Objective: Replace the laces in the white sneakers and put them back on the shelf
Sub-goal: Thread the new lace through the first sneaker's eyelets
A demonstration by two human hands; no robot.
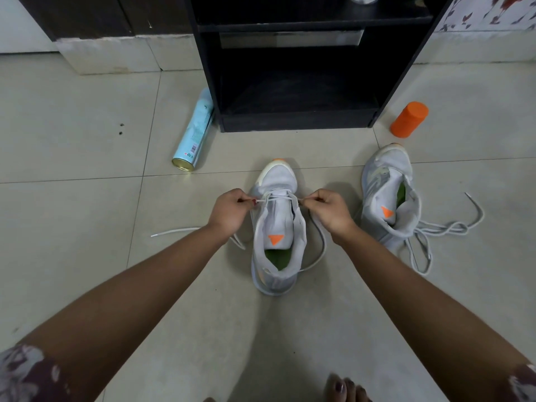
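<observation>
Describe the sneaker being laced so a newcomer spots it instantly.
Start at the black shelf unit; the sneaker stands directly before it, toe toward it. Unlike the other sneaker rightward, the left hand and right hand pinch a lace across its front.

The head camera looks forward and steeply down, close over the tiled floor [72,134] before a black shelf [293,123].

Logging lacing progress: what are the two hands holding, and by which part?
Both pinch the white lace threaded through the middle sneaker: left hand on its left strand, right hand on its right strand, near the toe end.
</observation>
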